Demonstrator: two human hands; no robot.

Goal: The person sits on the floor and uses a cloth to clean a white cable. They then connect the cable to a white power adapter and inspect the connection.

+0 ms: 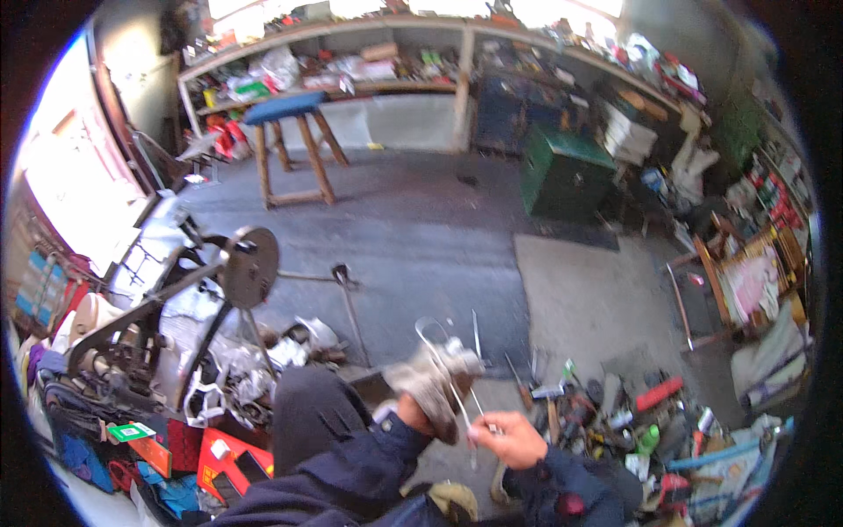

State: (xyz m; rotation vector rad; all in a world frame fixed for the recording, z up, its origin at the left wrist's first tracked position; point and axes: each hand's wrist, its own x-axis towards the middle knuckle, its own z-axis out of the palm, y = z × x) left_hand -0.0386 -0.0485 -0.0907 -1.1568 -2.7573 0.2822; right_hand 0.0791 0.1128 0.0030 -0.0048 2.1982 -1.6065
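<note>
A worn grey-beige shoe (436, 379) is held up in front of my knees. My left hand (411, 414) reaches into it; only the wrist shows, the fingers being hidden inside. My right hand (514, 439) is just right of the shoe, fingers closed in a pinch. From it a thin metal awl-like tool (477, 400) points up toward the shoe. A white thread (456, 393) loops above the shoe and runs down to the right fingertips. Whether the tool's tip touches the shoe, I cannot tell.
A hand-wheel machine (252, 268) stands at my left beside a heap of bags and scraps. Tools, including a hammer (552, 413), lie on the floor at right. Farther off are a blue-topped stool (294, 108), a green box (566, 171), a wooden chair (716, 277) and loaded shelves.
</note>
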